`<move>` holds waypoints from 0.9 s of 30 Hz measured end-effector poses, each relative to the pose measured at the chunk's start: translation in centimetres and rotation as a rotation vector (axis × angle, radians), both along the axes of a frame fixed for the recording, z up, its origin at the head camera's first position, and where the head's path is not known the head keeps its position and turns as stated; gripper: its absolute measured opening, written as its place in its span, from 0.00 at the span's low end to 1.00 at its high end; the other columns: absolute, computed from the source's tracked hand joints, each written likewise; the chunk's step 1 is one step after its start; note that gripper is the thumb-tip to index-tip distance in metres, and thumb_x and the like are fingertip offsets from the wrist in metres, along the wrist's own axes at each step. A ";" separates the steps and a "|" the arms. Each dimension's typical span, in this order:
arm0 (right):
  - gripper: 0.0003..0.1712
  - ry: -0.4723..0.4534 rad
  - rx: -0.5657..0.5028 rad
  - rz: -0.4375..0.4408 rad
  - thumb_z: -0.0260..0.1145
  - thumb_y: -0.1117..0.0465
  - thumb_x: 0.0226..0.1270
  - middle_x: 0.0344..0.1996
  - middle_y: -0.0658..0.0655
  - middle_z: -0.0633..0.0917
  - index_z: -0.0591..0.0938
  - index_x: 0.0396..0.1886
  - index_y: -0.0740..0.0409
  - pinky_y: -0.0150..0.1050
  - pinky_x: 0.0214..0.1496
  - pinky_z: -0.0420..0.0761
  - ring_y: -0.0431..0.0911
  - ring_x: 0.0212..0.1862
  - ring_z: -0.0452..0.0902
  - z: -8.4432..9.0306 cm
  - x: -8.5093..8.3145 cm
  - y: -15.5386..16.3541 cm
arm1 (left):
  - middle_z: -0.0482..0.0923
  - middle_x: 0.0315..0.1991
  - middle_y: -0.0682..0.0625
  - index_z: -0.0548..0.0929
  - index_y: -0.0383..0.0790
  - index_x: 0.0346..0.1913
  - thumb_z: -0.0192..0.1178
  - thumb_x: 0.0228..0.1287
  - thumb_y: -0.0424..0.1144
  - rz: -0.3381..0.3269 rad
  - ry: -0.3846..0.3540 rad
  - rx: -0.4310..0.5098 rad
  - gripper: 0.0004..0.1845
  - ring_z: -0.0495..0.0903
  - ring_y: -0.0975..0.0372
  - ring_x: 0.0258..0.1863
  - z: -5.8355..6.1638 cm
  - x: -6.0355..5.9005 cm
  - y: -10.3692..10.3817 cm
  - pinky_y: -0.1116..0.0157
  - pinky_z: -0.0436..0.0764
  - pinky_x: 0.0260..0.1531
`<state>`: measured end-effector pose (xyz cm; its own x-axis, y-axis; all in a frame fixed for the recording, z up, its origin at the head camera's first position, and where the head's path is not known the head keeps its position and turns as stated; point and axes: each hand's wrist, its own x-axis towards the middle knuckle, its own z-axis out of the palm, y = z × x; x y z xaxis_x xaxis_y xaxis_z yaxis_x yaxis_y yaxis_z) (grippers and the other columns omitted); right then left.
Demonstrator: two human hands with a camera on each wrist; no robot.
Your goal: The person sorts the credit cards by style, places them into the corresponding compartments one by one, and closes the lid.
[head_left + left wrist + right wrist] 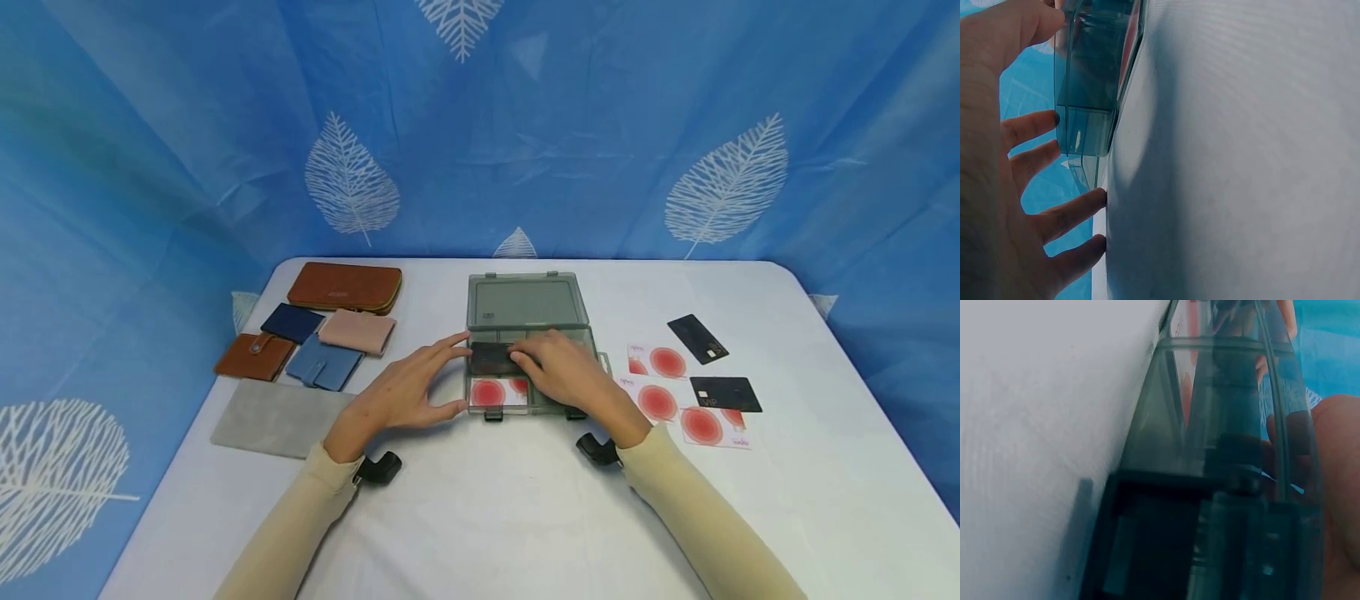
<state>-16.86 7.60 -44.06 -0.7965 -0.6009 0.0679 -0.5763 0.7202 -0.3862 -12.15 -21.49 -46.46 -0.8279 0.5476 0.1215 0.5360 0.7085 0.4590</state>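
Observation:
A translucent grey-green plastic case lies with its lid folded back on the table. Inside its left middle section is a black card, with a red-and-white card in the section in front. My right hand reaches over the case and pinches the black card at its right end. Along the case's left side, my left hand is spread, its thumb at the front corner and fingertips at the side wall. Through the clear wall in the right wrist view, my right fingers show partly hidden.
To the left lie a brown zip wallet, a navy wallet, a pink wallet, a blue wallet, a brown snap wallet and a grey pouch. Black cards and red-and-white cards lie right.

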 end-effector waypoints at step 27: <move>0.24 -0.008 -0.209 -0.061 0.67 0.61 0.82 0.66 0.64 0.82 0.79 0.72 0.62 0.63 0.63 0.80 0.62 0.64 0.80 1.7 -1.3 8.8 | 0.54 0.87 0.54 0.70 0.48 0.81 0.68 0.67 0.62 0.030 -0.007 -0.031 0.44 0.68 0.50 0.80 0.1 0.0 0.3 0.40 0.77 0.68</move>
<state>-18.20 16.38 -42.35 -0.8321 -0.5248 0.1797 -0.5303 0.6576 -0.5351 -12.14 -21.20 -46.32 -0.8449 0.5258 0.0984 0.5108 0.7384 0.4403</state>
